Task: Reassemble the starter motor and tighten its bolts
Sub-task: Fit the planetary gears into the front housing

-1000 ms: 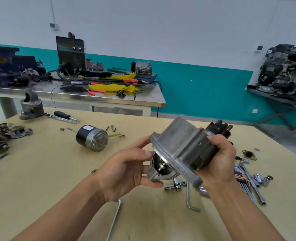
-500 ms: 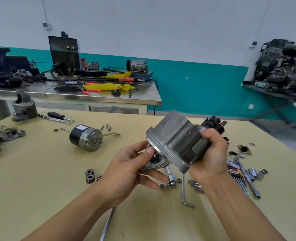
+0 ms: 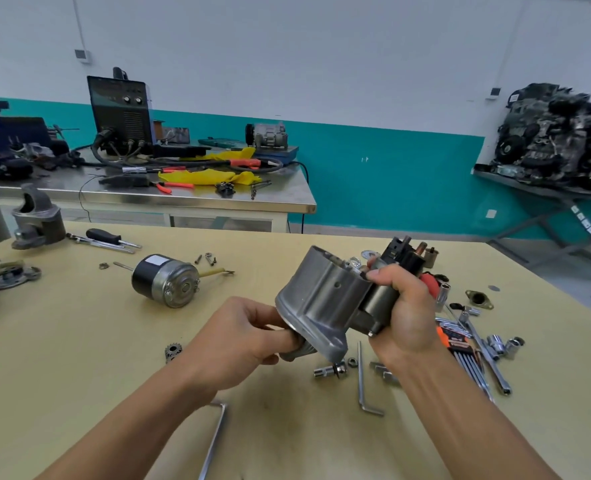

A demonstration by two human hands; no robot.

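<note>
I hold the starter housing (image 3: 325, 303), a grey cast-metal body with a dark solenoid and black terminals at its far end, above the yellow table (image 3: 79, 341). My right hand (image 3: 403, 317) grips the solenoid end. My left hand (image 3: 242, 336) pinches a ribbed metal part at the housing's lower open face, which is mostly hidden by my fingers. The black-and-silver motor body (image 3: 166, 280) lies on its side to the left. A flanged bolt (image 3: 330, 370) and a nut (image 3: 352, 362) lie just below the housing.
A small gear (image 3: 173, 351) lies left of my left hand. Allen keys (image 3: 365, 382), sockets (image 3: 502, 344) and a wrench set (image 3: 460, 348) spread to the right. A cast nose housing (image 3: 37, 218) and screwdriver (image 3: 110, 237) sit far left. A steel bench (image 3: 183, 199) stands behind.
The housing has tilted so its open face points down and left. My left hand closed from an open hold on the rim to pinching the part at that face.
</note>
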